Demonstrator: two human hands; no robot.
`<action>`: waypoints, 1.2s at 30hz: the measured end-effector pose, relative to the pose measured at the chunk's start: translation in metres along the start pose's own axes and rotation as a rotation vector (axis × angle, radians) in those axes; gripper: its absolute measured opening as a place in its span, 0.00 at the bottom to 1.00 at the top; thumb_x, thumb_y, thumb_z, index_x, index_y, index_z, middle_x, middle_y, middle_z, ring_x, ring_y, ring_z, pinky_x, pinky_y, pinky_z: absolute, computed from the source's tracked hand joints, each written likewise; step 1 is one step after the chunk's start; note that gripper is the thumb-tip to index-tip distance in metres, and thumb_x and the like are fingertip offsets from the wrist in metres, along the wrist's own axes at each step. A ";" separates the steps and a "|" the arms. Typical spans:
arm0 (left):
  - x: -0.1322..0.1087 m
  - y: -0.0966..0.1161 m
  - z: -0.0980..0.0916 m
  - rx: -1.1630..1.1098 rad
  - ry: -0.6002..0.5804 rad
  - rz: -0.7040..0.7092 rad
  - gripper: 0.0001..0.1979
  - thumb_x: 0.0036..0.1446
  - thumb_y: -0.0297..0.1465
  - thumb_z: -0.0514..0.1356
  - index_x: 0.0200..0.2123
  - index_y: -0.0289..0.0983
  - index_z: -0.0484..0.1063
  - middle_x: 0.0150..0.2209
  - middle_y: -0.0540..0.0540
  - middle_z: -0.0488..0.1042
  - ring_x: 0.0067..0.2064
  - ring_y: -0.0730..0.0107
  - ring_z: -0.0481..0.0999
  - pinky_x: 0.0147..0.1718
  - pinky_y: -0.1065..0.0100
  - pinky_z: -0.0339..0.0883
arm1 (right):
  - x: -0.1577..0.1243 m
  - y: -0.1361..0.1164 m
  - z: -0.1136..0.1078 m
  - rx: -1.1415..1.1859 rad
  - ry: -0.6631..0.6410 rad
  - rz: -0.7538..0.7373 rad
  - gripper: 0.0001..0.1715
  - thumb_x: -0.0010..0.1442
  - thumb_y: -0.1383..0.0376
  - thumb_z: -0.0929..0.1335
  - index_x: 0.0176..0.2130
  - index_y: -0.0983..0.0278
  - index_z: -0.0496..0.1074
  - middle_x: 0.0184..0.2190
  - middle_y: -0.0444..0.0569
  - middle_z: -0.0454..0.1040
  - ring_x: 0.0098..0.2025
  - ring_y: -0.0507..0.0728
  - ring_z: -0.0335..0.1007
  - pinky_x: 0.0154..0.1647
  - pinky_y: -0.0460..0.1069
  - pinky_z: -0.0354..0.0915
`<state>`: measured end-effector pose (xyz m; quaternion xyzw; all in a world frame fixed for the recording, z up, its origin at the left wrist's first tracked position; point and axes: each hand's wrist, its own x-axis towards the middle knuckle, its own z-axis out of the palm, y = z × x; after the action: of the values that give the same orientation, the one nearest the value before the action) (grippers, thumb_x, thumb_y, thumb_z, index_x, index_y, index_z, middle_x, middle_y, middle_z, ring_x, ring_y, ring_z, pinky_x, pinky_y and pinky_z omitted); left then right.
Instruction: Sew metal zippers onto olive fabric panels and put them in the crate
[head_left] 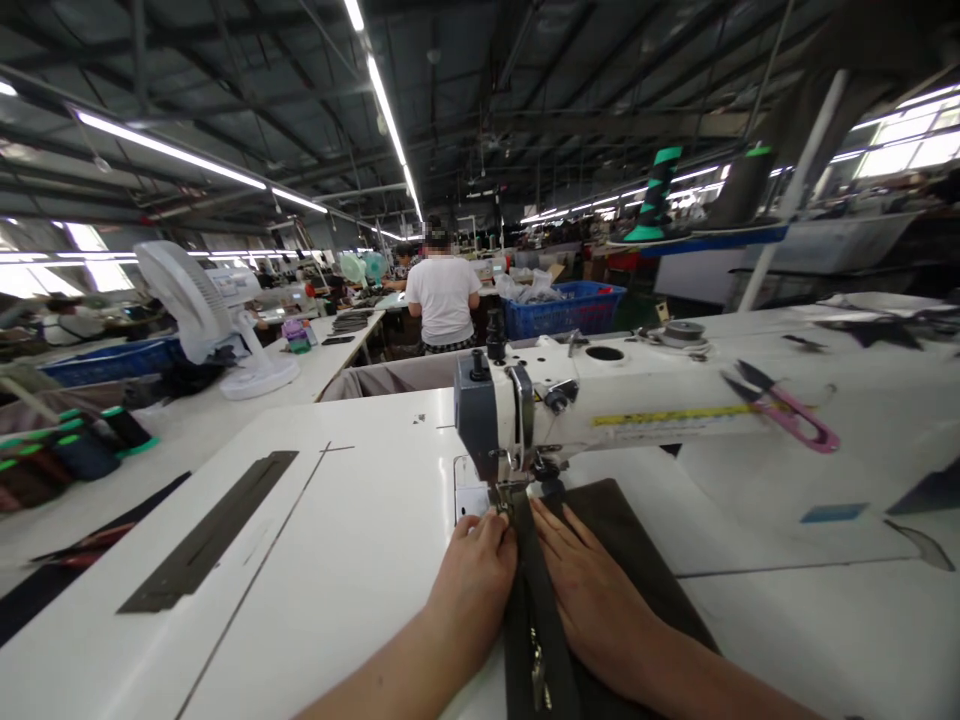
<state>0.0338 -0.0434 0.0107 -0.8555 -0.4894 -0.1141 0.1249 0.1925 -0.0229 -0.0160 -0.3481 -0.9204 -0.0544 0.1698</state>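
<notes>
A dark olive fabric piece [622,530] lies under the needle end of a white sewing machine [555,400]. Along it runs a zipper strip [534,600], whose metal zipper pull [538,672] shows near the bottom edge. My left hand [476,575] has its fingers bent together on the strip's left edge, close to the presser foot [511,492]. Flat on the fabric just right of the strip rests my right hand [589,590], fingers stretched toward the needle. The fingertips of both hands are close to the foot, and the exact stitching point is partly hidden.
Left on the white table lies a long olive fabric strip [210,530]. Beyond are thread spools [90,440] and a white fan [199,310]. Pink-handled scissors [787,410] rest against the machine arm. A blue crate [566,308] stands behind, near a co-worker in a white shirt [442,300].
</notes>
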 end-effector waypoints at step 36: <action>-0.026 0.001 -0.009 -0.175 0.181 0.082 0.11 0.51 0.20 0.55 0.39 0.32 0.71 0.41 0.41 0.75 0.43 0.62 0.74 0.45 0.59 0.69 | -0.036 -0.032 -0.022 0.073 0.334 -0.303 0.17 0.58 0.76 0.57 0.36 0.73 0.73 0.32 0.57 0.74 0.37 0.58 0.69 0.41 0.51 0.68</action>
<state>0.0208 -0.0674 0.0105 -0.8685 -0.4290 -0.2282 0.0978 0.2024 -0.0745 -0.0077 -0.1858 -0.9225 -0.1028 0.3222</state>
